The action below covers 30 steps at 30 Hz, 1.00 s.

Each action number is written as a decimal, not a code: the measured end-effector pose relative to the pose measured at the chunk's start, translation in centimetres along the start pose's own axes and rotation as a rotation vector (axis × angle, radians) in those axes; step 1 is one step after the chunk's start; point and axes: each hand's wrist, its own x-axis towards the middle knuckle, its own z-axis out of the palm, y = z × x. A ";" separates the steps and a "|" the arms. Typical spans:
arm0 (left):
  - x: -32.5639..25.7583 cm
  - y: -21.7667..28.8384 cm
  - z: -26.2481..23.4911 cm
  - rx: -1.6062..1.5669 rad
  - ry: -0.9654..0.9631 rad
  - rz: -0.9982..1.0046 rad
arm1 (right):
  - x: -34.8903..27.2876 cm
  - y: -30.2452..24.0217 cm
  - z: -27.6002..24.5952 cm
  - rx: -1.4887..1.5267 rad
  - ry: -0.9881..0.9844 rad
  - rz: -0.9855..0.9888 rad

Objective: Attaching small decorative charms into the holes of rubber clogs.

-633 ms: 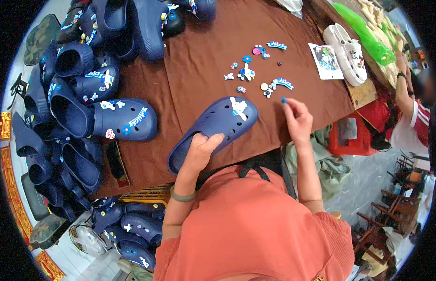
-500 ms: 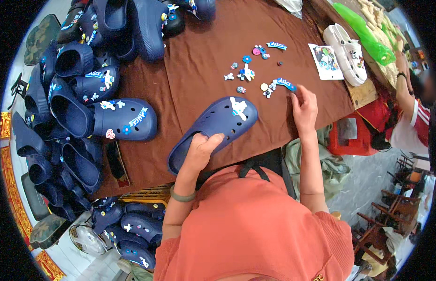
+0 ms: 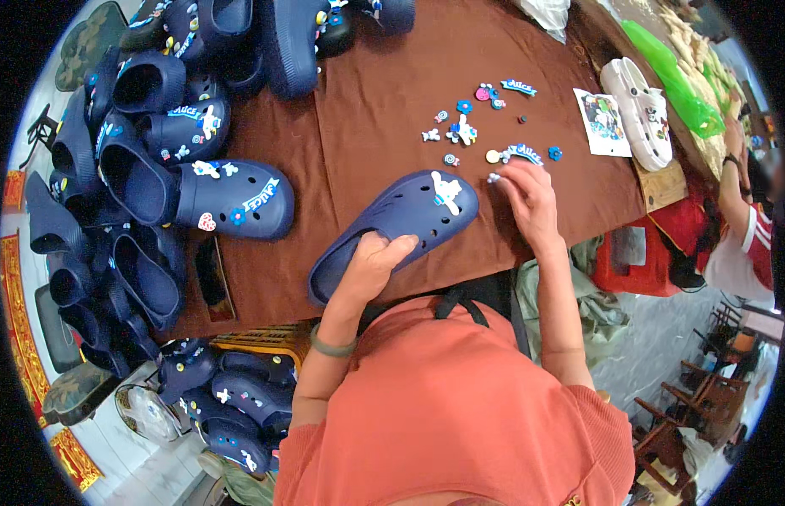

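My left hand (image 3: 377,263) grips a navy clog (image 3: 407,209) by its opening, thumb on top. The clog lies tilted on the brown cloth, toe pointing away to the right, and a white character charm (image 3: 446,193) sits on its toe. My right hand (image 3: 530,201) is just right of the toe, its fingertips pinched on a small whitish charm (image 3: 493,178). Beyond those fingers lie a blue banner charm (image 3: 528,154), a cream round charm (image 3: 493,156) and a blue flower charm (image 3: 555,153).
Several more loose charms (image 3: 462,131) lie farther back. A decorated navy clog (image 3: 237,198) stands at left, beside a heap of navy clogs (image 3: 148,282). At right are a white clog (image 3: 635,114) and a printed card (image 3: 602,123). Another person's arm (image 3: 733,173) shows at far right.
My right hand has moved left, from beside the banner charm to a small charm near the clog's toe. The blue flower charm now lies apart from the banner. The view has shifted slightly.
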 end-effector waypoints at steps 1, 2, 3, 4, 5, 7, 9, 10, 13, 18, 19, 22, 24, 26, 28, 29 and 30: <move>0.0 -0.1 0.1 -0.016 0.002 0.008 | -0.5 -1.2 -0.5 0.125 -0.026 0.070; 0.0 -0.2 0.0 -0.032 0.005 0.017 | -0.8 -2.6 -0.7 0.214 -0.062 0.102; 0.0 -0.2 0.0 -0.035 0.001 0.016 | -1.6 -3.7 -0.8 0.298 -0.067 0.129; 0.1 -0.2 -0.2 -0.020 -0.021 0.012 | -2.3 -4.8 -0.6 0.386 -0.073 0.155; 0.1 -0.2 -0.3 -0.004 -0.044 0.008 | -2.8 -5.7 -0.3 0.440 -0.087 0.195; 0.2 -0.1 -0.2 -0.002 -0.039 0.019 | -3.6 -7.2 0.7 0.513 -0.078 0.241; 0.1 -0.1 -0.2 0.001 -0.034 0.031 | -4.0 -7.9 1.9 0.589 -0.055 0.325; 0.1 -0.2 -0.2 -0.007 -0.044 0.025 | -4.1 -8.1 2.3 0.593 -0.039 0.350; 0.0 -0.4 -0.5 -0.005 -0.064 0.013 | -3.9 -8.9 3.0 0.633 0.013 0.447; 0.0 -0.8 -0.4 -0.020 -0.057 0.042 | -3.0 -8.8 2.7 0.317 0.036 0.138; 0.0 -0.8 -0.4 -0.005 -0.059 0.045 | -2.8 -8.7 2.6 0.178 0.081 -0.030; -0.1 -0.1 -0.4 0.033 -0.075 0.066 | -2.9 -8.5 2.1 0.101 0.068 -0.063; -0.1 -0.1 -0.4 0.057 -0.088 0.083 | -2.8 -8.6 1.2 0.052 0.019 -0.098; -0.1 -0.3 -0.2 0.028 -0.061 0.084 | -2.4 -8.7 0.6 0.004 -0.032 -0.135; -0.1 -0.5 -0.4 0.059 -0.058 0.074 | -1.9 -8.6 0.1 -0.055 -0.088 -0.258; 0.0 -0.6 -0.5 0.094 -0.054 0.067 | -1.7 -8.8 -0.2 -0.057 -0.091 -0.256; 0.0 -0.7 -0.6 0.091 -0.053 0.065 | -1.5 -8.9 -0.5 -0.085 -0.146 -0.300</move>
